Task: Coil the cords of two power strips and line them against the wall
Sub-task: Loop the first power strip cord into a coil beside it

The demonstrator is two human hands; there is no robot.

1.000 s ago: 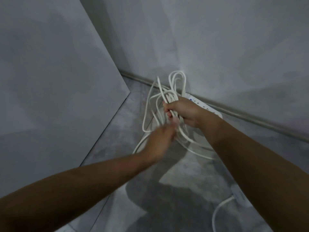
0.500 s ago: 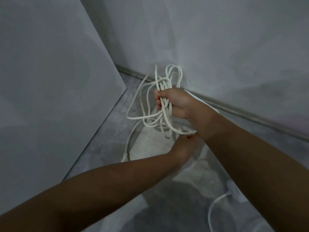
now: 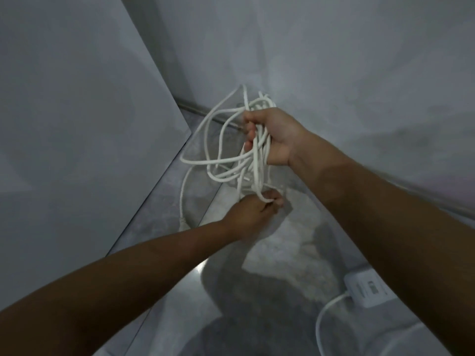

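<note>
White cord (image 3: 226, 160) is hanging in loose loops between the hands: the left hand (image 3: 253, 214) is pinching a low loop, the right hand (image 3: 272, 136) above it is gripping the bundle, and a power strip (image 3: 367, 287) is lying under the right forearm.

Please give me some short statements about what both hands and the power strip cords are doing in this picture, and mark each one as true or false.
1. The right hand grips a bundle of white cord loops. True.
2. The left hand is resting flat on the floor. False: it is raised and pinches a strand at the bottom of the bundle.
3. A second power strip lies on the floor at lower right. True.
4. The held cord is black. False: it is white.
5. The cord's plug hangs down left of the left hand. True.
</note>
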